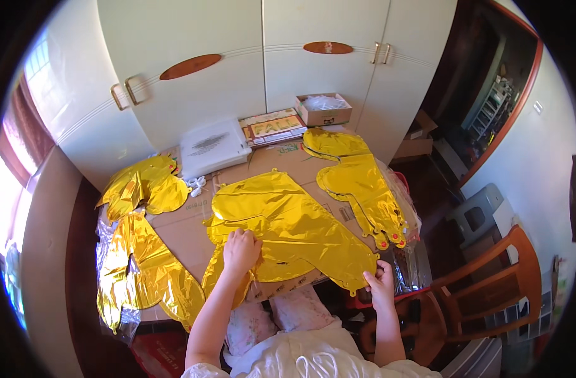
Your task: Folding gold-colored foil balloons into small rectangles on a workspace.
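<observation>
A flat, uninflated gold foil balloon [294,220] lies in front of me, its near edge hanging a little over the table's front edge. My left hand [242,253] is closed on its left part, fingers curled into the foil. At its right end, my right hand [381,282] pinches the tabbed corner between thumb and fingers. To the left lie a crumpled gold foil balloon [150,268] and a heap of gold foil [139,186] with small red spots. On the right rests a flat pile of gold foil balloons [357,179] with red spots at its near end.
Cardboard [174,236] covers the table. Along the back stand a white plastic-wrapped packet [213,148], a flat printed box [274,128] and an open carton [324,113] with clear plastic inside. White cabinets [193,38] rise behind; a wooden chair [489,283] is at right.
</observation>
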Motion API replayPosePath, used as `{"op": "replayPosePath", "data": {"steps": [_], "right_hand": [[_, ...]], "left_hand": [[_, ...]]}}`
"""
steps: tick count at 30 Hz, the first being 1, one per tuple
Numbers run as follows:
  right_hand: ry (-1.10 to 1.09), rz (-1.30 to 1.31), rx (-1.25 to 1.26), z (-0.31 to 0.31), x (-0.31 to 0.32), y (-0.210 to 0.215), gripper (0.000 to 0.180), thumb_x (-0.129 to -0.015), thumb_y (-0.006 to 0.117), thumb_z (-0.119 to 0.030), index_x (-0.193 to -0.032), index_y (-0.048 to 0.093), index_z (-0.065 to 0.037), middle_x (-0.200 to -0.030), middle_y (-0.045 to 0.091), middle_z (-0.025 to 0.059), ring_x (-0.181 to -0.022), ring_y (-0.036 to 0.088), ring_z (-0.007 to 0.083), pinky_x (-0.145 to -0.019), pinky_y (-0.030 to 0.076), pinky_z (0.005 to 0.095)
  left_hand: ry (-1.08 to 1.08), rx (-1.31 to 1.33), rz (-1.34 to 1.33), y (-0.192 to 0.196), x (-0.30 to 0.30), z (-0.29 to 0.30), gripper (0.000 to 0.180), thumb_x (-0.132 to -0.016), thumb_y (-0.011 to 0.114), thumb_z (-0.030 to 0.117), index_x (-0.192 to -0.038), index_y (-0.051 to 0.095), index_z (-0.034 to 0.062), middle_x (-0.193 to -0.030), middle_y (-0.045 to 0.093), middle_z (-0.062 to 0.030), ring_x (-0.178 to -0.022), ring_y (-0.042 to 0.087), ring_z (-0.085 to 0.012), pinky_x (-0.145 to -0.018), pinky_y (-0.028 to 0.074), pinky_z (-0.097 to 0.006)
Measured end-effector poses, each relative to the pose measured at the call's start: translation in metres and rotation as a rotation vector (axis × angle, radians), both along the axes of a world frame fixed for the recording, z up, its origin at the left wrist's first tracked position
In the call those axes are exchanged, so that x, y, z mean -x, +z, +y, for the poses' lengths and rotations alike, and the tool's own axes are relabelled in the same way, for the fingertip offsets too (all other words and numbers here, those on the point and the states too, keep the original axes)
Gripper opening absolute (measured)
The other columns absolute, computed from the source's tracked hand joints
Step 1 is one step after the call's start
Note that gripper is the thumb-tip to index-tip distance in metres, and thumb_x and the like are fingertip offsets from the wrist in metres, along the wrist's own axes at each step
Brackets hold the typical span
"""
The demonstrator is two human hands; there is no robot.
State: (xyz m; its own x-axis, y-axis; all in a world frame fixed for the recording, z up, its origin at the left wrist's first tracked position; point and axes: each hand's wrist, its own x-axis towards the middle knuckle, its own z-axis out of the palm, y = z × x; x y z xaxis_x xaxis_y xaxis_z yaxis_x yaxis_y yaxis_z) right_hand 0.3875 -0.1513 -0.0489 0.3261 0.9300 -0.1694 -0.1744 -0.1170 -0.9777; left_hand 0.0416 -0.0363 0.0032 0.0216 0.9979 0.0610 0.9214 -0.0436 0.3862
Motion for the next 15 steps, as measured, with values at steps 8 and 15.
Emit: {"op": "replayPosePath", "data": {"steps": [8, 15], "right_hand": [[-0.030, 0.040, -0.025, 0.0039, -0.0009, -0.0021, 0.045, -0.085, 0.065, 0.000, -0.121, 0.038, -0.003, -0.079, 0.053, 0.0031, -0.060, 0.050, 0.0071, -0.048, 0.041, 0.0213], [-0.061, 0.041, -0.036, 0.0044, 0.0010, 0.0011, 0.042, -0.086, 0.064, -0.002, -0.120, 0.040, -0.005, -0.079, 0.052, 0.0009, -0.061, 0.048, 0.0052, -0.049, 0.039, 0.0199]], "left_hand": [[-0.020, -0.033, -0.019, -0.0047, -0.0004, 0.0035, 0.021, -0.081, 0.063, 0.028, -0.081, 0.065, 0.0067, -0.091, 0.062, -0.0138, -0.092, 0.058, -0.0324, -0.079, 0.049, -0.043], [-0.038, -0.029, -0.041, -0.0050, -0.0014, 0.0051, 0.021, -0.080, 0.065, 0.027, -0.080, 0.064, 0.0063, -0.090, 0.062, -0.0134, -0.093, 0.058, -0.0319, -0.079, 0.048, -0.043]]}}
